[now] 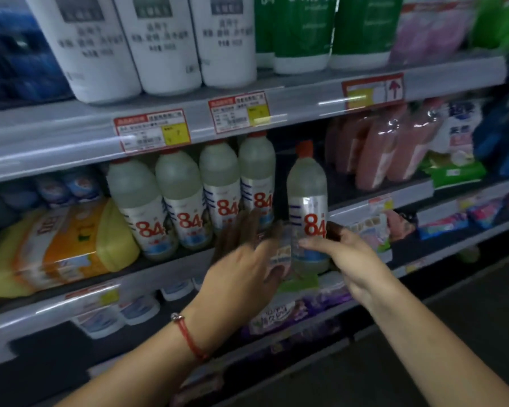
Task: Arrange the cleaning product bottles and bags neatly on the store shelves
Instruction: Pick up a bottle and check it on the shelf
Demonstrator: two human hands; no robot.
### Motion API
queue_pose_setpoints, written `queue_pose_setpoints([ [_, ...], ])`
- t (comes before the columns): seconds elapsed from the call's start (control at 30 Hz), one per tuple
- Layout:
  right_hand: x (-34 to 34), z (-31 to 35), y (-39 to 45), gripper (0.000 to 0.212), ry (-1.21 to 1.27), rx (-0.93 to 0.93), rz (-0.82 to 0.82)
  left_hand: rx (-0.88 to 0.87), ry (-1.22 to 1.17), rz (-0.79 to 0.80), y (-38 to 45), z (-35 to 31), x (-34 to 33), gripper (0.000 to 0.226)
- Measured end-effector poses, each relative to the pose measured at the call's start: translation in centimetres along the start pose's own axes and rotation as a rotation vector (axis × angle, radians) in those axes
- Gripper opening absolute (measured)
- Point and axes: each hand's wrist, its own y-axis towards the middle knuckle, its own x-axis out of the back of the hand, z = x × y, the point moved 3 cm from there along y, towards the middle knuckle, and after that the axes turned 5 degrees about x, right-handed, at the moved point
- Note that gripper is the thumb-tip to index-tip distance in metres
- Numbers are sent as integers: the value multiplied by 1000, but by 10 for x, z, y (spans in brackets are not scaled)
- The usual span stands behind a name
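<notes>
A pale "84" bottle with an orange cap stands upright at the front of the middle shelf, apart from the row. My right hand grips its lower part from the right. My left hand is blurred, fingers straight, reaching toward the gap beside the row of several matching "84" bottles on the left. Whether the left fingers touch a bottle is unclear.
Tall white bottles and green bottles fill the top shelf. A yellow bag lies left of the row. Pink packs stand to the right. Purple bags and white tubs sit on the lower shelf.
</notes>
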Motion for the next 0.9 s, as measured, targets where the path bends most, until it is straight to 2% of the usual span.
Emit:
queue_pose_setpoints([
  [0.07,3,5,27,27,40,10,-14,60,53,-21,6,-4,-9,72],
  [0.17,1,18,58,59,90,29,-12,111,105,-74,13,-11,-20,76],
  [0.27,-9,33,82,43,127,102,37,160,193,-84,18,-14,-35,96],
  [0.37,-17,38,99,53,20,194,50,236,231,-67,20,-16,-44,108],
  [0.63,-16,24,94,54,-233,350,119,343,205,8,19,-25,-51,100],
  [0.8,-15,24,93,76,-356,376,126,431,205,137,17,-30,-52,100],
  [0.9,-15,23,93,83,-392,368,153,433,169,130,12,-30,-51,100],
])
